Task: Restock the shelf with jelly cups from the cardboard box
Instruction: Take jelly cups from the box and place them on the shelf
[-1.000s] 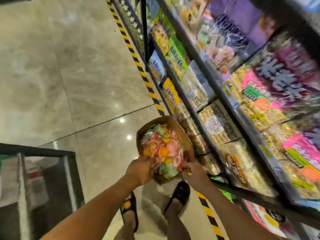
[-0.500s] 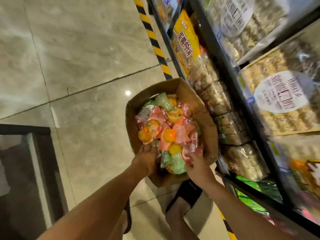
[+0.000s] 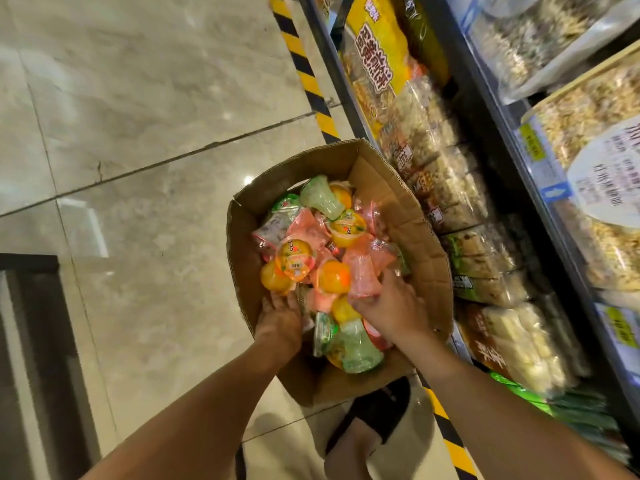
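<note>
An open cardboard box (image 3: 401,202) stands on the floor beside the shelf (image 3: 519,161). It is heaped with wrapped jelly cups (image 3: 332,237) in orange, pink and green. Both my hands are inside it near the front. My left hand (image 3: 278,320) pushes into the pile just below an orange jelly cup (image 3: 275,279), and its fingertips are hidden among the cups. My right hand (image 3: 391,306) grips a pink jelly cup (image 3: 362,280) between thumb and fingers.
The shelf on the right holds bagged snacks (image 3: 443,174) and large clear packs (image 3: 588,109). Yellow-black tape (image 3: 304,74) runs along its base on the tiled floor (image 3: 138,133). A dark frame (image 3: 38,341) stands at the left. My sandalled foot (image 3: 374,417) is below the box.
The view has dropped closer to the box. Both hands have moved from the box's near edge into the cups, and the right hand has closed on a pink cup.
</note>
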`<state>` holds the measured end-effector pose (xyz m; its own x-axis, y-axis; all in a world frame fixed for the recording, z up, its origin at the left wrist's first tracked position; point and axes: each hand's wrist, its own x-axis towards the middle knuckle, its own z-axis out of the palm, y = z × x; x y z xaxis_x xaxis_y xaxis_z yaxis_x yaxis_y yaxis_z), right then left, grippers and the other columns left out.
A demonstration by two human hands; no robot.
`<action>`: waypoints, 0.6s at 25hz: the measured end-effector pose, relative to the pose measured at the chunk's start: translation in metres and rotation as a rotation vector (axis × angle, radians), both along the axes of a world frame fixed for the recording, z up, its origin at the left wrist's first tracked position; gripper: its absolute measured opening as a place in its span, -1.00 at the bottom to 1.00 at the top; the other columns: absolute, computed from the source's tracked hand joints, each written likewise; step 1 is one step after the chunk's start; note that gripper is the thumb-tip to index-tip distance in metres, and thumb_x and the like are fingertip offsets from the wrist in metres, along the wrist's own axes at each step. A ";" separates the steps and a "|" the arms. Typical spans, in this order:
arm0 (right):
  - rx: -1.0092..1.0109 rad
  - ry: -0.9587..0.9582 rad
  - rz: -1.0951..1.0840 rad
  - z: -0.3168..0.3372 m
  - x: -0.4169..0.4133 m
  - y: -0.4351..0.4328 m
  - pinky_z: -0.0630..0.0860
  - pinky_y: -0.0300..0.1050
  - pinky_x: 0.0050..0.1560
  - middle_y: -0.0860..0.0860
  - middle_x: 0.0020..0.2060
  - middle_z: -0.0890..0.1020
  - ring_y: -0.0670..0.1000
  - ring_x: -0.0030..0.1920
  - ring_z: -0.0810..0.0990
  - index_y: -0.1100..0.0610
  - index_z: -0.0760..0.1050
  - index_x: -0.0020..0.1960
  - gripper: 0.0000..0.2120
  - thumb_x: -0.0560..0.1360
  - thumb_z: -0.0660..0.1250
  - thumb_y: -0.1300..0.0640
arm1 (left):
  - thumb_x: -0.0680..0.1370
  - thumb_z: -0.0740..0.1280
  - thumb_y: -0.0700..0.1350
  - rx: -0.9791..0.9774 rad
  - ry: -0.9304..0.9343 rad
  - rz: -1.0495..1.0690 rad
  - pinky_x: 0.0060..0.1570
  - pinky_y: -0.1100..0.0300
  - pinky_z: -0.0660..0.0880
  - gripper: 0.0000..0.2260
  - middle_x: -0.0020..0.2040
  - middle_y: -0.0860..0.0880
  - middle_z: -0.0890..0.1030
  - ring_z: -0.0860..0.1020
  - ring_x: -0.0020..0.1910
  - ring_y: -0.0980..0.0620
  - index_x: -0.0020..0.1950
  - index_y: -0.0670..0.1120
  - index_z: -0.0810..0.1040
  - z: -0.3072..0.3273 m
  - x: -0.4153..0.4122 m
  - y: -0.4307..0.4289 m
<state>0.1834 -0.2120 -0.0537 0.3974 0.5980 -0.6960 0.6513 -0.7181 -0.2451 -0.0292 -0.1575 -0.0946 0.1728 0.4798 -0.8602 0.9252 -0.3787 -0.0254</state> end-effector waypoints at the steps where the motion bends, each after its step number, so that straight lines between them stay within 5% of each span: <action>1: -0.044 -0.012 0.006 -0.003 -0.003 0.005 0.45 0.18 0.27 0.08 0.37 0.48 0.22 0.38 0.44 0.00 0.23 0.48 -0.09 0.31 0.34 -0.48 | 0.68 0.16 0.15 0.007 -0.014 0.017 0.47 -0.11 0.30 -0.27 0.59 -0.36 0.08 0.19 0.53 -0.36 0.63 -0.23 -0.11 0.002 0.000 0.003; 6: -0.108 -0.066 -0.058 -0.006 -0.010 0.021 0.39 0.11 0.28 0.07 0.36 0.51 0.18 0.39 0.43 0.02 0.25 0.48 -0.13 0.35 0.40 -0.41 | 0.58 0.29 0.27 0.014 -0.073 0.027 0.32 -0.04 0.40 -0.25 0.44 -0.28 0.28 0.37 0.36 -0.24 0.55 -0.16 0.11 0.038 0.003 0.018; 10: -0.029 -0.012 -0.189 0.008 -0.011 0.022 0.48 0.17 0.25 0.12 0.32 0.52 0.24 0.29 0.52 0.04 0.25 0.44 -0.04 0.20 0.46 -0.38 | 0.42 0.41 0.32 -0.025 -0.162 0.102 0.33 -0.03 0.42 -0.22 0.38 -0.21 0.36 0.41 0.33 -0.23 0.54 0.03 0.25 0.071 -0.008 0.036; 13: -0.006 0.055 -0.239 0.042 -0.015 0.021 0.52 0.17 0.21 0.12 0.30 0.47 0.26 0.24 0.53 0.03 0.23 0.46 -0.03 0.18 0.48 -0.33 | 0.30 0.35 0.36 -0.081 -0.370 0.336 0.30 0.08 0.45 -0.28 0.29 -0.04 0.57 0.51 0.29 -0.11 0.43 0.14 0.46 0.108 -0.024 0.047; 15: 0.024 0.094 -0.259 0.071 -0.018 0.017 0.51 0.18 0.23 0.10 0.31 0.44 0.26 0.26 0.51 0.01 0.22 0.46 -0.01 0.16 0.47 -0.36 | 0.39 0.43 0.25 -0.130 -0.487 0.604 0.20 0.14 0.50 -0.51 0.14 0.10 0.65 0.59 0.15 0.01 0.30 0.16 0.58 0.138 -0.031 0.048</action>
<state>0.1649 -0.1952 0.0169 0.4734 0.5018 -0.7239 0.4201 -0.8510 -0.3151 -0.0603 -0.1095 0.0438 0.2861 0.5115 -0.8103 0.8675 0.2208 0.4457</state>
